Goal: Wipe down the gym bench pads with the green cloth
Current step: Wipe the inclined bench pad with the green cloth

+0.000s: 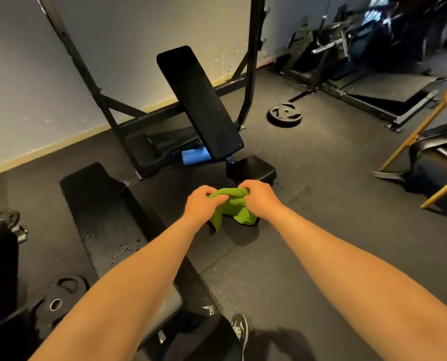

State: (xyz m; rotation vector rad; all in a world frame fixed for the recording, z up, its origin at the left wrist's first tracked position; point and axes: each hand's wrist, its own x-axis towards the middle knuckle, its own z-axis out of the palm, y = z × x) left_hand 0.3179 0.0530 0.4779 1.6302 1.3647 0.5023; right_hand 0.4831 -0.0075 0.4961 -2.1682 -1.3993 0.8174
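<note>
Cloth held in both hands, clear of every pad; no wiping contact at this moment.

The left hand [201,203] and right hand [260,198] each curl their fingers round the top edge of the crumpled green terry cloth [234,205]. The cloth is bunched between them and hangs over the dark rubber floor [308,230]. Just beyond are the small black padded seat [253,169] and the long black inclined back pad [199,100]; I cannot tell whether either has been wiped. To the left, the flat black bench pad [100,212] carries pale specks or droplets [124,248], so it probably needs wiping. Judgement: the cloth is being readied and most of the task is likely left.
</note>
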